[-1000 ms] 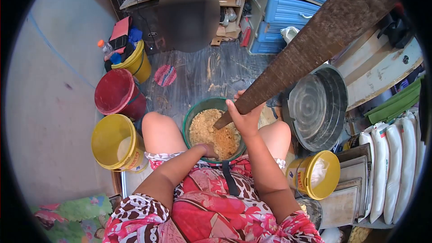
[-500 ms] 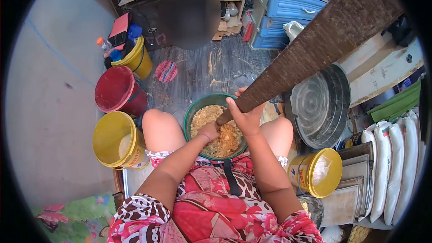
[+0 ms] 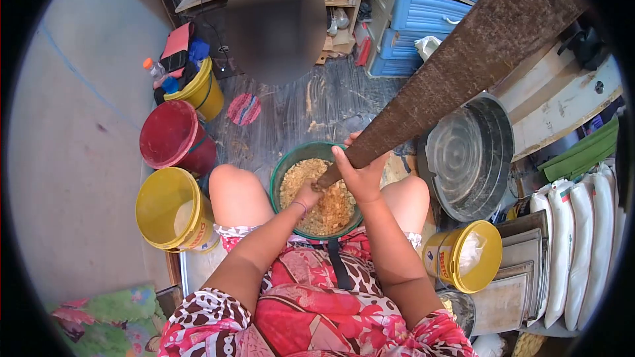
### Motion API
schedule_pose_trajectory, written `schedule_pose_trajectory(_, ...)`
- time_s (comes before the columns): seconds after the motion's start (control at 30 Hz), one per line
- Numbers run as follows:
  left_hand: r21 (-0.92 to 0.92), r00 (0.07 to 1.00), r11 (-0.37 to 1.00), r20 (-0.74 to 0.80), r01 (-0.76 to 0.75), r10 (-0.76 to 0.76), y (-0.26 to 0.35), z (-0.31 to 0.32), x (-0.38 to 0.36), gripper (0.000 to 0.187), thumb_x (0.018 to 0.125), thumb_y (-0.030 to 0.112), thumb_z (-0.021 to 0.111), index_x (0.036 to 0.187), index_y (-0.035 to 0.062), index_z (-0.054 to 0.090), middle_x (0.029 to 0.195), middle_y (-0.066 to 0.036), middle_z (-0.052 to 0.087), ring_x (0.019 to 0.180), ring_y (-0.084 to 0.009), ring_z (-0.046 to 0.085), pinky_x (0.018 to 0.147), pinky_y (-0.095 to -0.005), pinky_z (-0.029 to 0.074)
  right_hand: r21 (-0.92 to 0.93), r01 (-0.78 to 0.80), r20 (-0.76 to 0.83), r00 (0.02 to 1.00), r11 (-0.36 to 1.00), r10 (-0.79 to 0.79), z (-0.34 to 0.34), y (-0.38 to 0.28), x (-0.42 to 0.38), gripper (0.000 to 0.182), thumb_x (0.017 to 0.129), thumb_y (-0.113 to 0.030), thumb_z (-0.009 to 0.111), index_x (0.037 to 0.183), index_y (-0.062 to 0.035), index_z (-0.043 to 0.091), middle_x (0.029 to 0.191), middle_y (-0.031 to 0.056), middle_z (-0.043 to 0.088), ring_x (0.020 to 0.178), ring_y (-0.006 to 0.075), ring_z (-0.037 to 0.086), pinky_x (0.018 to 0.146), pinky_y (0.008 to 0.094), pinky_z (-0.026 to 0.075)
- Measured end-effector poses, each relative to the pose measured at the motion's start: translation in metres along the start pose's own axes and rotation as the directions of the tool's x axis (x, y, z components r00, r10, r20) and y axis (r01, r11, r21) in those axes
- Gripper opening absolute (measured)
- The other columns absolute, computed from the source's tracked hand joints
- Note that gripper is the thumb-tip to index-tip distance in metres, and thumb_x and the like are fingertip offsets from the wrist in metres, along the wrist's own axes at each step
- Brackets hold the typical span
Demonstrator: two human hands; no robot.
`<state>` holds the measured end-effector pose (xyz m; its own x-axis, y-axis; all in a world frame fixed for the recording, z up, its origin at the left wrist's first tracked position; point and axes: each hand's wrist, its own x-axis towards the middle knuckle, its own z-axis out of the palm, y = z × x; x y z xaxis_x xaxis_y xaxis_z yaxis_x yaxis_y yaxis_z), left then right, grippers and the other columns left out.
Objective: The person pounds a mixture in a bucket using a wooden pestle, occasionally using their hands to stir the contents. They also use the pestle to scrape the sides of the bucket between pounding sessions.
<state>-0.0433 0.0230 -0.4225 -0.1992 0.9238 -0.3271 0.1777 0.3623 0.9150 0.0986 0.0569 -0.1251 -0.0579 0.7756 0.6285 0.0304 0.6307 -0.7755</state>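
Note:
A long, thick brown wooden pole (image 3: 456, 69) slants from the upper right, narrowing toward a green basin (image 3: 276, 178) between my knees. My right hand (image 3: 364, 175) is wrapped around the pole just above the basin's rim, thumb on the near side and other fingers mostly behind. Inside the basin, my left hand (image 3: 308, 196) is curled at the pole's lower end, its fingertips partly hidden. Coarse, pale tan crumbly material (image 3: 301, 175) fills the basin, with a more orange patch (image 3: 337, 205) to the right of my left hand.
To the left stand a yellow bucket (image 3: 197, 208), a red bucket (image 3: 202, 149) and another loaded yellow bucket (image 3: 210, 96). A wide black tub (image 3: 499, 158) and a yellow bucket (image 3: 450, 258) are on the right, near stacked trays (image 3: 499, 304) and white sacks (image 3: 582, 251). Blue drawers (image 3: 423, 10) stand behind.
Both hands remain at the pole. My left hand and the pole's lower end have shifted slightly within the basin, and the view has moved a little.

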Motion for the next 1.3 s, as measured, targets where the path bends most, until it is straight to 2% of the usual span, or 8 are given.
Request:
schedule_pose_trajectory(0.13, 0.446, 0.976, 0.891, -0.146, -0.082, 0.163, 0.072, -0.026, -0.025, 0.058, 0.065, 0.02, 0.074, 0.116, 0.0033, 0.052, 0.104, -0.02, 0.061, 0.1, -0.0341, 0.059, 0.088, -0.0389, 0.046, -0.022, 0.011, 0.003, 1.0, 1.0, -0.011, 0.0, 0.001, -0.001, 0.054, 0.072, -0.002, 0.073, 0.111, -0.0034, 0.035, 0.102, 0.009, 0.05, 0.089, 0.0165, 0.056, 0.077, 0.0305, 0.049)
schedule_pose_trajectory(0.3, 0.821, 0.982, 0.564, 0.168, -0.092, -0.084, 0.078, -0.025, -0.031, 0.04, 0.07, 0.017, 0.067, 0.109, 0.0119, 0.061, 0.107, -0.019, 0.062, 0.1, -0.0313, 0.06, 0.085, -0.0403, 0.048, -0.053, 0.015, 0.023, 1.0, 0.998, -0.014, -0.003, -0.003, 0.002, 0.056, 0.072, -0.002, 0.073, 0.112, -0.004, 0.034, 0.102, 0.0095, 0.05, 0.09, 0.0166, 0.056, 0.077, 0.0307, 0.049)
schedule_pose_trajectory(0.53, 0.468, 0.989, 0.871, -0.048, 0.148, -0.142, 0.09, -0.054, -0.036, 0.026, 0.071, 0.011, 0.061, 0.096, 0.0076, 0.062, 0.092, -0.018, 0.065, 0.086, -0.031, 0.064, 0.077, -0.0373, 0.05, -0.013, -0.002, -0.024, 1.0, 1.0, 0.002, -0.002, 0.006, -0.002, 0.06, 0.072, 0.0, 0.072, 0.115, -0.0049, 0.03, 0.104, 0.0098, 0.049, 0.09, 0.017, 0.056, 0.078, 0.03, 0.049)
schedule_pose_trajectory(0.7, 0.115, 0.97, 0.983, -0.178, -0.143, 0.162, 0.067, -0.057, -0.026, 0.021, 0.072, 0.01, 0.059, 0.092, 0.005, 0.062, 0.077, -0.019, 0.064, 0.076, -0.0308, 0.064, 0.072, -0.0356, 0.05, -0.005, -0.01, 0.006, 1.0, 1.0, 0.01, -0.003, 0.001, 0.001, 0.059, 0.072, -0.003, 0.073, 0.114, -0.0053, 0.032, 0.103, 0.0095, 0.05, 0.091, 0.0175, 0.056, 0.077, 0.0313, 0.049)
schedule_pose_trajectory(0.8, 0.222, 0.987, 0.972, -0.153, 0.078, -0.044, 0.08, -0.063, -0.03, 0.02, 0.073, 0.007, 0.058, 0.093, 0.0049, 0.062, 0.083, -0.019, 0.064, 0.08, -0.0314, 0.064, 0.075, -0.037, 0.05, 0.068, -0.019, 0.047, 0.999, 0.997, 0.016, -0.007, 0.006, 0.001, 0.058, 0.072, -0.011, 0.075, 0.114, -0.0048, 0.035, 0.103, 0.0094, 0.051, 0.091, 0.0181, 0.056, 0.078, 0.0325, 0.048)
schedule_pose_trajectory(0.97, 0.477, 0.976, 0.876, -0.143, -0.077, 0.164, 0.109, -0.069, -0.063, 0.02, 0.073, 0.002, 0.056, 0.091, 0.0055, 0.063, 0.094, -0.021, 0.062, 0.09, -0.0348, 0.06, 0.082, -0.0382, 0.047, 0.472, -0.116, 0.119, 0.991, 0.874, 0.067, -0.015, -0.015, 0.008, 0.08, 0.071, -0.046, 0.075, 0.123, -0.0033, 0.031, 0.102, 0.0081, 0.048, 0.092, 0.0196, 0.052, 0.082, 0.0334, 0.043)
schedule_pose_trajectory(1.17, 0.398, 0.858, 0.851, -0.235, -0.344, 0.457, 0.106, -0.071, -0.068, 0.021, 0.074, 0.0, 0.052, 0.09, 0.0062, 0.064, 0.095, -0.02, 0.061, 0.092, -0.0366, 0.058, 0.082, -0.0391, 0.046, 0.317, 0.098, -0.144, 0.988, 0.943, -0.055, -0.023, -0.089, 0.051, 0.079, 0.072, -0.054, 0.07, 0.119, -0.0004, 0.036, 0.081, 0.0098, 0.052, 0.067, 0.0164, 0.054, 0.06, 0.0289, 0.047)
schedule_pose_trajectory(1.3, 0.236, 0.855, 0.913, -0.331, -0.334, 0.399, 0.1, -0.08, -0.055, 0.013, 0.078, 0.012, 0.054, 0.081, 0.0021, 0.063, 0.085, -0.02, 0.061, 0.084, -0.0362, 0.058, 0.077, -0.0383, 0.047, 0.197, 0.243, -0.01, 0.969, 0.95, -0.246, -0.061, -0.193, 0.144, 0.065, 0.082, -0.061, 0.052, 0.106, -0.0015, 0.044, 0.076, 0.0106, 0.054, 0.062, 0.018, 0.056, 0.056, 0.0285, 0.045)
